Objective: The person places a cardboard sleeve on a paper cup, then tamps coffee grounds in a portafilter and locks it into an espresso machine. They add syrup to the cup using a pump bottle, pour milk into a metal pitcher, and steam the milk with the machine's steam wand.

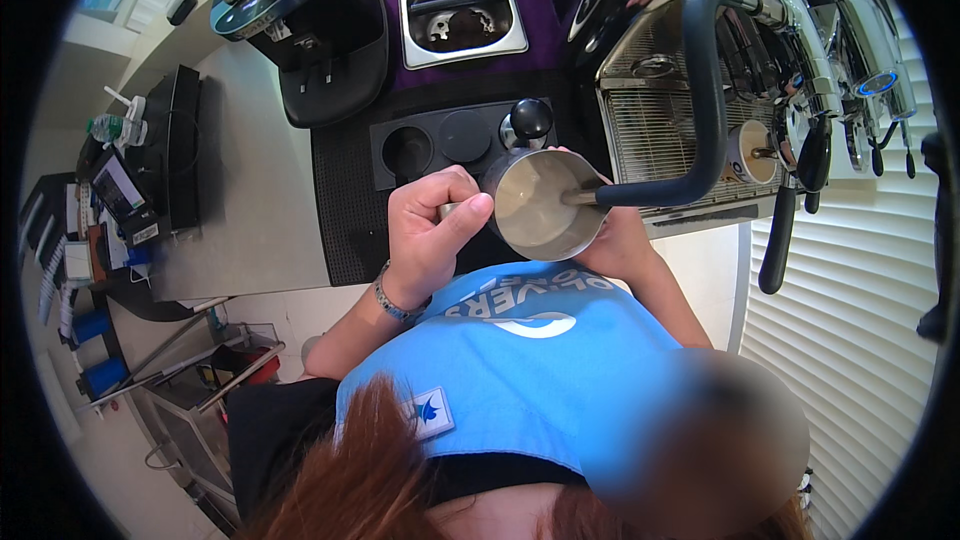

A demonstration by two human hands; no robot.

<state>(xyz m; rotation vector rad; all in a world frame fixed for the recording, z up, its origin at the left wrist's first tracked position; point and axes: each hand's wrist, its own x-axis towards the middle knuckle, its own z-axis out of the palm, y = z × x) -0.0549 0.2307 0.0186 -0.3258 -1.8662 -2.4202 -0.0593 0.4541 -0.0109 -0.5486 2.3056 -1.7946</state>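
Note:
A stainless steel milk pitcher (529, 229) with pale, milky liquid in it is held up in front of my chest. My left hand (435, 229) grips its handle, thumb on top. Around the pitcher's far right side lies my right hand (619, 236), its fingers partly hidden behind the metal. The metal tip of the espresso machine's steam wand (701, 112) reaches into the pitcher over its right rim. Beneath one spout of the machine, a paper cup (752, 150) stands on the drip tray grate (652, 127). Just beyond the pitcher is a tamper with a black knob (531, 118).
A black tamping station (465, 136) rests on a black rubber mat (341, 202). Behind it sits a steel knock box (463, 60) holding dark grounds, beside a coffee grinder (330, 75). A portafilter handle (778, 240) juts out at the right. Further left is a small screen (118, 184).

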